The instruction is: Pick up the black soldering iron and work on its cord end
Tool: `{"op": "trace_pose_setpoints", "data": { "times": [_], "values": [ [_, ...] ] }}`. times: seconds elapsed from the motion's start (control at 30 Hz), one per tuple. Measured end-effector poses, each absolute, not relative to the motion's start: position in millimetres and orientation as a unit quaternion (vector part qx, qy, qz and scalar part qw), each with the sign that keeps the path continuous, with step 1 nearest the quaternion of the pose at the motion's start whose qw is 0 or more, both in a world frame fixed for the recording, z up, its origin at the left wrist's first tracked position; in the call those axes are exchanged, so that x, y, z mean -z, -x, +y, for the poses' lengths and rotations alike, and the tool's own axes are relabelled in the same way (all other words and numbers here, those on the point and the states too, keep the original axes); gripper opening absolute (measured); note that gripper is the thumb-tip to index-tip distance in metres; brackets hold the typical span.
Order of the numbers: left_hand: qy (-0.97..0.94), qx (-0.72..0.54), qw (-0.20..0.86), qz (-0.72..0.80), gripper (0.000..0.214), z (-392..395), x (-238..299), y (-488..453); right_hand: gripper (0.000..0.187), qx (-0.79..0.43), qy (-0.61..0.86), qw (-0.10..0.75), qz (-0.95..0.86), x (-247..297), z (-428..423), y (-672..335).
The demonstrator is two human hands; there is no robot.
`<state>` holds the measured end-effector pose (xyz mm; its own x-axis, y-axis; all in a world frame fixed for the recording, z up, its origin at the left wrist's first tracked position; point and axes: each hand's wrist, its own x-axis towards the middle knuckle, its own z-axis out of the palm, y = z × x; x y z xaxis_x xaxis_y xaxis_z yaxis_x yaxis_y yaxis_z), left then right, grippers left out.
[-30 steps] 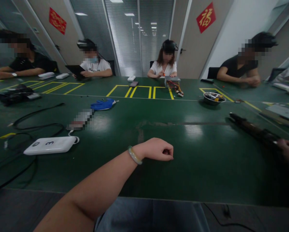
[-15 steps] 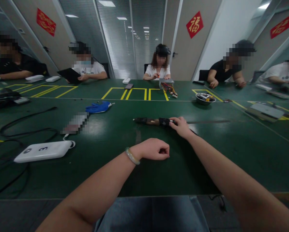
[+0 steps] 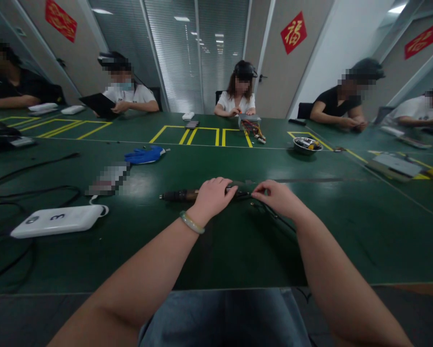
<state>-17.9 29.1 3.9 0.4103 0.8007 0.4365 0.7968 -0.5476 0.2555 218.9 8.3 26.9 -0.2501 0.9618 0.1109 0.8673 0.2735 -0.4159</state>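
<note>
A dark, pen-shaped electric screwdriver (image 3: 182, 195) lies sideways on the green table, its tip pointing left. Over its middle, my left hand (image 3: 213, 196) is closed with the thumb along the near side. My right hand (image 3: 276, 198) is pinched at the screwdriver's thin tail end, where the cable meets it; the fingers partly hide what lies between them. A black cable (image 3: 283, 224) with a small brass-coloured tip runs below the right hand toward the right forearm.
On the left are a white power bank (image 3: 57, 221), a blurred phone (image 3: 110, 178), black cables (image 3: 32, 193) and a blue glove (image 3: 144, 155). Farther off stand a metal bowl (image 3: 306, 145) of small items and a grey box with wires (image 3: 250, 123). Several people sit across the table.
My left hand has moved up and left from above the table onto the screwdriver. The screwdriver has shifted left and nearer, and my right hand now pinches at its tail.
</note>
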Motion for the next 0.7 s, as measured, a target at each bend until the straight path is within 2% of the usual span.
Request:
{"op": "trace_pose_setpoints", "data": {
  "times": [0.1,0.2,0.33,0.5,0.7],
  "values": [
    [-0.845,-0.209,0.01,0.492,0.048,31,2,18,0.028,-0.174,0.602,0.059,-0.777,-25,1,-227],
    [-0.851,-0.197,0.025,0.486,0.048,31,1,21,0.016,-0.154,0.627,0.019,-0.763,-22,1,-225],
    [-0.863,-0.201,0.058,0.46,0.046,26,-9,24,0.009,-0.143,0.641,0.017,-0.754,-22,4,-223],
    [-0.882,-0.187,0.03,0.431,0.054,11,-15,21,0.01,-0.142,0.657,0.049,-0.739,-22,4,-225],
    [-0.887,-0.169,0.062,0.426,0.04,9,-8,15,0.017,-0.291,0.644,0.083,-0.703,-21,-1,-221]
  ]
}}
